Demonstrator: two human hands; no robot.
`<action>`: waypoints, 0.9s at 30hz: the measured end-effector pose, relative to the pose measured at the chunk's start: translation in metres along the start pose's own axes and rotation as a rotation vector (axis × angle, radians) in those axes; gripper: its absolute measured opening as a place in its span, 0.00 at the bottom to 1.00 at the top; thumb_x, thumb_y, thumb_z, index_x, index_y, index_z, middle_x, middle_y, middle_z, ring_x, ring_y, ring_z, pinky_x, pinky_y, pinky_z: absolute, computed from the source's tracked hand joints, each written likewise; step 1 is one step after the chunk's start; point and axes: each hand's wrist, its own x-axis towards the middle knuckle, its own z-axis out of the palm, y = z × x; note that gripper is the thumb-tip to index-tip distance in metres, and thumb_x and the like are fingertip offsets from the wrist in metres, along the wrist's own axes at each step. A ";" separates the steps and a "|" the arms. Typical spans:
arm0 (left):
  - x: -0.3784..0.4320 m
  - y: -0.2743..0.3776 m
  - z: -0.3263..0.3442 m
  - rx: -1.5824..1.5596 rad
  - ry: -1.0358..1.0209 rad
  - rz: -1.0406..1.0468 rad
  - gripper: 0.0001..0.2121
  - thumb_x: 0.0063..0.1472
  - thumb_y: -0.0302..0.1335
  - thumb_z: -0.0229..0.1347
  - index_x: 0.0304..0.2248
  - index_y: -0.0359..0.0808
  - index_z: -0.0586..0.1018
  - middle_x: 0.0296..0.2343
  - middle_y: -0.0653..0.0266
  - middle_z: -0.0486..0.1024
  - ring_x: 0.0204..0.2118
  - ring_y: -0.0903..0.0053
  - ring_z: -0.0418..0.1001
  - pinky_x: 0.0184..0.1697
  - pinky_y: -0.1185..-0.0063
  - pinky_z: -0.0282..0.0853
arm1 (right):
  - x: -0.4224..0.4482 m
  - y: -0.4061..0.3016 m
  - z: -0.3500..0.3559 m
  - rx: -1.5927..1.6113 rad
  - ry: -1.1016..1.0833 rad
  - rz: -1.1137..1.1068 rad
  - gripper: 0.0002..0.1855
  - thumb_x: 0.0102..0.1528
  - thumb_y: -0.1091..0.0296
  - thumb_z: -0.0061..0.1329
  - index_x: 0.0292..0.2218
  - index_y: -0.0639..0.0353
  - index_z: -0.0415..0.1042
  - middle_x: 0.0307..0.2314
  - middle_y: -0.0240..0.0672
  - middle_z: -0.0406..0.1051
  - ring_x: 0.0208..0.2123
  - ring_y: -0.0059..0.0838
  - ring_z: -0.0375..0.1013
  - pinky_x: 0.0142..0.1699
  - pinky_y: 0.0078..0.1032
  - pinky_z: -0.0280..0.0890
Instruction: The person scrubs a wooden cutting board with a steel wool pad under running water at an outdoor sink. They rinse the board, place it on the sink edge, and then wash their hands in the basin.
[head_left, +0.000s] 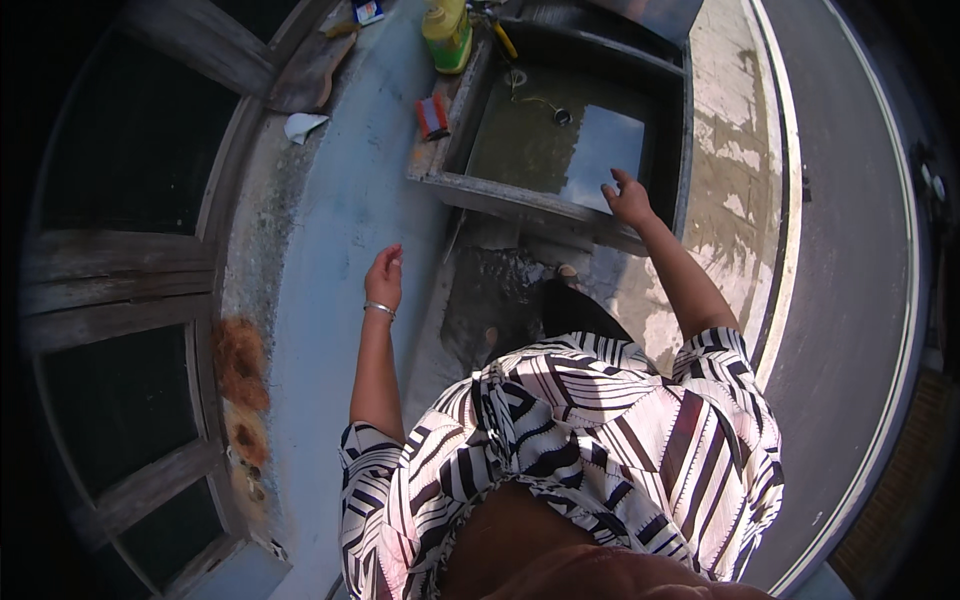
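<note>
A concrete wash basin (517, 193) lies before me, holding murky water (517, 146) that mirrors a bright patch of sky. My right hand (628, 201) hovers at its near rim, thumb and fingers apart, with nothing in it. Away to the left, my left hand (385, 277) hangs in front of the blue wall (337, 247), wearing a metal bangle (379, 307). Its fingers are loosely bent and no object shows in it. In the water lies a dark round plug (562, 116) on a thin chain, near a pale drain fitting (516, 77).
On the basin's left ledge stand a yellow-green plastic bottle (447, 37) and a red-and-white packet (432, 117). A yellow-handled item (504, 39) is behind. The window sill holds a wooden board (311, 75) and a white scrap (304, 127). A road (847, 225) runs along the right.
</note>
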 end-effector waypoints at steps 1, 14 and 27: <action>0.020 0.008 0.004 0.033 0.013 0.066 0.14 0.57 0.24 0.42 0.43 0.34 0.66 0.40 0.61 0.68 0.40 0.76 0.67 0.41 0.81 0.63 | 0.008 0.006 0.003 -0.088 0.003 0.020 0.25 0.45 0.63 0.47 0.43 0.66 0.61 0.39 0.49 0.65 0.41 0.43 0.65 0.46 0.32 0.59; 0.195 0.046 0.120 0.813 0.182 -0.278 0.43 0.46 0.40 0.55 0.53 0.29 0.41 0.53 0.44 0.39 0.55 0.48 0.33 0.54 0.63 0.45 | 0.154 0.123 0.049 -0.426 0.062 0.184 0.34 0.47 0.63 0.43 0.52 0.61 0.46 0.53 0.42 0.43 0.56 0.41 0.40 0.55 0.35 0.46; 0.205 0.066 0.167 0.989 0.322 -0.212 0.38 0.49 0.31 0.51 0.51 0.23 0.40 0.51 0.35 0.35 0.54 0.43 0.30 0.55 0.62 0.29 | 0.307 0.117 0.122 -0.448 0.274 0.306 0.34 0.50 0.53 0.36 0.54 0.56 0.43 0.54 0.37 0.40 0.56 0.38 0.38 0.55 0.48 0.35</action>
